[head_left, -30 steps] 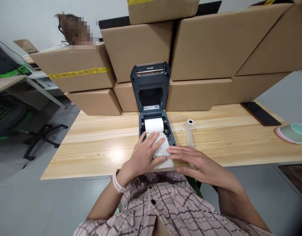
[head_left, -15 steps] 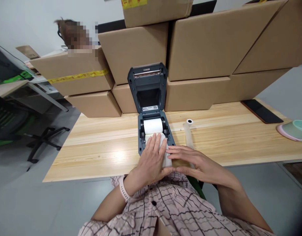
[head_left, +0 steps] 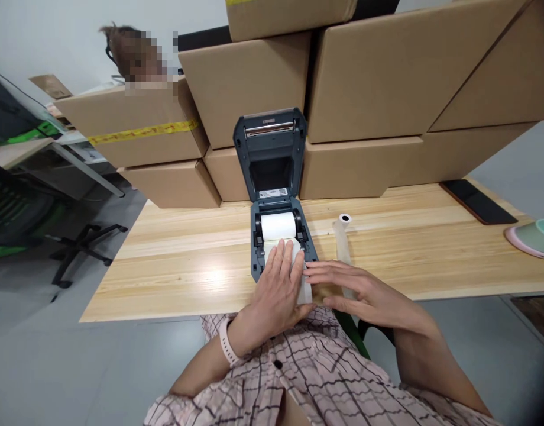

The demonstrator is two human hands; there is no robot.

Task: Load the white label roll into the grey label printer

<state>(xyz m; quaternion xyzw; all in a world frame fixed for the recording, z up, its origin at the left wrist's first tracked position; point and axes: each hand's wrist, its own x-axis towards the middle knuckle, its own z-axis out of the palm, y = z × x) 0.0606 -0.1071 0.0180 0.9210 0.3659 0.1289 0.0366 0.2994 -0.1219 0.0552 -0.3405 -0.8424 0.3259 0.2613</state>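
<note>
A dark grey label printer (head_left: 255, 260) stands on the wooden table with its lid (head_left: 272, 151) raised. Inside it sits a white label roll (head_left: 278, 226), whose paper strip (head_left: 306, 290) runs out over the front toward me. My left hand (head_left: 278, 284) lies flat on that strip, fingers stretched out and pointing at the roll. To its right, my right hand (head_left: 354, 290) has its fingers extended, the tips beside the strip's right edge; whether they touch it I cannot tell. Right of the printer lies a small roll core (head_left: 345, 219) with a pale strip (head_left: 343, 248) trailing from it.
Stacked cardboard boxes (head_left: 365, 89) line the table's back edge. A black phone (head_left: 478, 201) and a green and pink cup-like object (head_left: 533, 238) are at the right. Behind the left boxes a person (head_left: 134, 56) is partly visible. An office chair (head_left: 77, 242) stands on the floor at left.
The view has shifted slightly, so the printer and boxes appear a little further right. Both hands keep nearly the same pose by the paper strip.
</note>
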